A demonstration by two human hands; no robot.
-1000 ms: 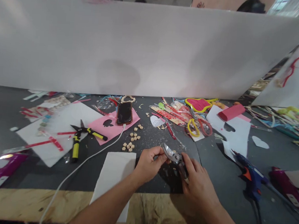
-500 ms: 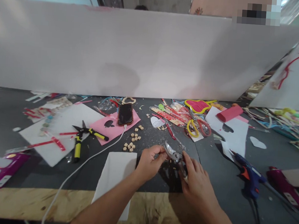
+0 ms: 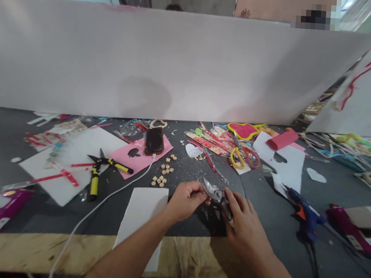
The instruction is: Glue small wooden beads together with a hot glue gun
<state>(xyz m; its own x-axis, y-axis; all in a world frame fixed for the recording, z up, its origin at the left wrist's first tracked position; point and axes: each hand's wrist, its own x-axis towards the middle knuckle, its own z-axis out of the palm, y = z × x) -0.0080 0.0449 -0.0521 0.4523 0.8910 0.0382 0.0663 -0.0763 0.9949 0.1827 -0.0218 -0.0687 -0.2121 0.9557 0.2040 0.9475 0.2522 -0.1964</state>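
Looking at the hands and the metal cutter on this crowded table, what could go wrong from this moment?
1. The left hand holds something small right at the blades of the pruning shears gripped by the right hand; the fingertips could get nipped.
2. Cut pieces may fly off among the small wooden bits and be lost.
3. The left forearm lies near the white cable to the phone; a snag might drag it.

You're at a craft workbench; scissors [image 3: 245, 156], a glue gun [image 3: 304, 209], snips [image 3: 102, 169] and paper scraps [image 3: 287, 165] litter the table [image 3: 24, 221].
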